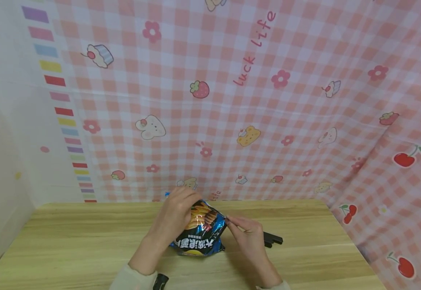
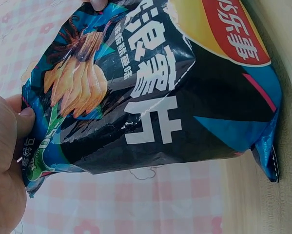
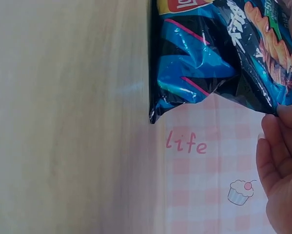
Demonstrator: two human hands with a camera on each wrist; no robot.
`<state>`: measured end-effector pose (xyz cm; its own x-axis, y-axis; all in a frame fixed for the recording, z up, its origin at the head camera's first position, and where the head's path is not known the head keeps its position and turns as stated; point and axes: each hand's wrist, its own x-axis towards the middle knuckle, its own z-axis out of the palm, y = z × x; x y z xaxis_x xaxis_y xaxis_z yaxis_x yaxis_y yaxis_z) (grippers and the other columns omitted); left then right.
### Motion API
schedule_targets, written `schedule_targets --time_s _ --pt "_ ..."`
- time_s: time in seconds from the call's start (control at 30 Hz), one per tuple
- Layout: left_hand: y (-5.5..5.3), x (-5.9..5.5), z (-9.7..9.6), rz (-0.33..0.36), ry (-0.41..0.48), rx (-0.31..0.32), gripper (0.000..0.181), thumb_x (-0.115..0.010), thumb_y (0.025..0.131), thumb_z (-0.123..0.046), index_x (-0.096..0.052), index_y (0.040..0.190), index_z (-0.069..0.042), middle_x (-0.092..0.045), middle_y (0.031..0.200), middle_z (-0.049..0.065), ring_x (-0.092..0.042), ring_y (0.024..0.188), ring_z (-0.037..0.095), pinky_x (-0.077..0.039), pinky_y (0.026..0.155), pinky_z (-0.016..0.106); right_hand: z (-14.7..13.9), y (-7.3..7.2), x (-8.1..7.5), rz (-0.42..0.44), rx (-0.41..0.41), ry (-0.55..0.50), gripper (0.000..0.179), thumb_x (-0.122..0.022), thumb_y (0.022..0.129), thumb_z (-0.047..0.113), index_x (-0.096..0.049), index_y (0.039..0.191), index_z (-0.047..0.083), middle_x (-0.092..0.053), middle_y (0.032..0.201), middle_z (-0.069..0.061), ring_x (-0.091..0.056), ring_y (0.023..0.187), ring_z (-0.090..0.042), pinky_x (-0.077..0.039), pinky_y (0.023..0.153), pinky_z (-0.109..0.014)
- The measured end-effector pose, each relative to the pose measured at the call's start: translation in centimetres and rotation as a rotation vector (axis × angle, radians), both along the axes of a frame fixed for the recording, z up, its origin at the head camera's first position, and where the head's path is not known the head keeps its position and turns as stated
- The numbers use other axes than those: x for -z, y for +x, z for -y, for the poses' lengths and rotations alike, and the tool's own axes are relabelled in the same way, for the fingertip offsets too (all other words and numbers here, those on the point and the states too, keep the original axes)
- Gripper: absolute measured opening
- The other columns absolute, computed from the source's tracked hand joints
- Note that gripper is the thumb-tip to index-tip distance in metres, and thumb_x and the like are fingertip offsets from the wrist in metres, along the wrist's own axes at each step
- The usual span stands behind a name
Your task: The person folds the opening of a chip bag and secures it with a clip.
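A black and blue bag of potato chips (image 1: 203,229) stands tilted on the wooden table, its bottom edge against the tabletop. My left hand (image 1: 175,211) grips the top of the bag on its left side, thumb on the printed front in the left wrist view. With thumb and fingertips, my right hand (image 1: 248,235) pinches the bag's upper right corner; the pinch also shows in the right wrist view, where the bag (image 3: 194,53) hangs from that corner. The front print has chips, white characters and a red and yellow logo (image 2: 236,31).
A black clip-like item (image 1: 272,239) lies on the table (image 1: 315,257) just right of my right hand. Another dark object (image 1: 160,281) sits by the left sleeve at the front. Pink checked cloth (image 1: 225,112) hangs behind the table and along its right side.
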<state>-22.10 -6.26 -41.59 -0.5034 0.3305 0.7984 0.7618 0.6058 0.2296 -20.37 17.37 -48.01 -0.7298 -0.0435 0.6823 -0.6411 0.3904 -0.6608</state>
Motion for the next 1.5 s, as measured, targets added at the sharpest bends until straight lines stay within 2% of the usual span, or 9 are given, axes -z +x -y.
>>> schedule_targets --time_s 0.17,0.4,0.6,0.7,0.83,1.07,1.23,1.37,1.5 --pt "-0.1 0.0 0.0 0.015 0.049 0.042 0.045 -0.066 0.067 0.030 -0.079 0.096 -0.003 -0.077 0.098 0.006 -0.071 0.095 0.022 -0.059 0.093 0.039 -0.1 0.0 0.0 0.048 -0.042 -0.073 0.016 -0.080 0.081 -0.016 -0.082 0.091 -0.003 -0.079 0.093 -0.013 -0.077 0.088 -0.012 -0.061 0.076 -0.021" --pt "0.0 0.0 0.0 0.018 0.057 0.055 0.031 -0.069 0.074 0.020 -0.080 0.094 -0.002 -0.077 0.097 0.007 -0.071 0.096 0.023 -0.058 0.094 0.042 -0.2 -0.2 0.4 0.005 -0.077 -0.079 0.016 -0.079 0.081 -0.017 -0.081 0.090 -0.005 -0.079 0.092 -0.016 -0.075 0.090 -0.006 -0.061 0.077 -0.021" --pt "-0.2 -0.1 -0.4 -0.007 0.078 0.047 0.004 -0.077 0.086 -0.006 -0.080 0.088 -0.005 -0.077 0.090 0.005 -0.071 0.089 0.020 -0.059 0.088 0.039 -0.2 -0.2 0.4 -0.022 -0.085 -0.055 0.019 -0.078 0.080 -0.019 -0.081 0.091 -0.004 -0.079 0.093 -0.016 -0.076 0.088 -0.013 -0.060 0.076 -0.020" --pt "-0.2 -0.2 -0.5 -0.014 0.082 0.041 0.009 -0.084 0.087 -0.014 -0.080 0.087 -0.006 -0.078 0.087 0.005 -0.072 0.086 0.019 -0.060 0.086 0.037 -0.2 -0.1 0.3 -0.015 -0.083 -0.046 0.019 -0.078 0.081 -0.019 -0.081 0.091 -0.003 -0.079 0.093 -0.014 -0.077 0.086 -0.018 -0.060 0.076 -0.020" --pt "-0.1 -0.3 -0.5 -0.007 0.078 0.030 0.012 -0.088 0.083 -0.013 -0.079 0.086 -0.007 -0.077 0.087 0.004 -0.071 0.085 0.019 -0.059 0.083 0.036 -0.2 0.0 0.2 0.000 -0.075 -0.016 0.020 -0.079 0.081 -0.018 -0.082 0.092 -0.002 -0.080 0.093 -0.011 -0.077 0.085 -0.020 -0.061 0.076 -0.021" --pt "-0.1 -0.2 -0.5 0.005 0.041 0.006 0.013 -0.088 0.084 -0.011 -0.079 0.091 -0.005 -0.077 0.091 0.005 -0.070 0.088 0.020 -0.058 0.085 0.037 -0.5 0.3 -0.2 0.167 -0.053 0.003 0.024 -0.078 0.086 -0.012 -0.083 0.102 0.005 -0.080 0.098 -0.001 -0.073 0.087 -0.011 -0.062 0.078 -0.030" --pt "0.0 -0.1 -0.5 -0.001 0.029 -0.009 0.014 -0.088 0.084 -0.010 -0.080 0.094 -0.005 -0.077 0.093 0.005 -0.070 0.090 0.020 -0.058 0.087 0.037 -0.6 0.6 -0.4 0.267 -0.038 0.000 0.018 -0.071 0.096 0.001 -0.080 0.112 0.003 -0.080 0.104 -0.004 -0.072 0.090 -0.011 -0.059 0.083 -0.031" --pt "-0.1 0.1 -0.5 -0.021 0.027 -0.017 0.015 -0.089 0.083 -0.009 -0.081 0.094 -0.004 -0.077 0.093 0.005 -0.070 0.090 0.020 -0.058 0.086 0.038 -0.3 0.6 -0.9 0.402 -0.058 -0.059 0.024 -0.060 0.108 0.017 -0.079 0.111 0.003 -0.079 0.107 -0.006 -0.072 0.097 -0.015 -0.058 0.089 -0.029" --pt "-0.2 0.1 -0.5 -0.039 0.018 -0.028 0.018 -0.090 0.082 -0.009 -0.081 0.096 -0.003 -0.077 0.093 0.005 -0.070 0.089 0.021 -0.057 0.084 0.039 0.1 0.4 -1.0 0.491 -0.026 -0.030 0.021 -0.065 0.105 0.022 -0.081 0.107 0.009 -0.078 0.104 -0.002 -0.070 0.097 -0.015 -0.055 0.089 -0.029"
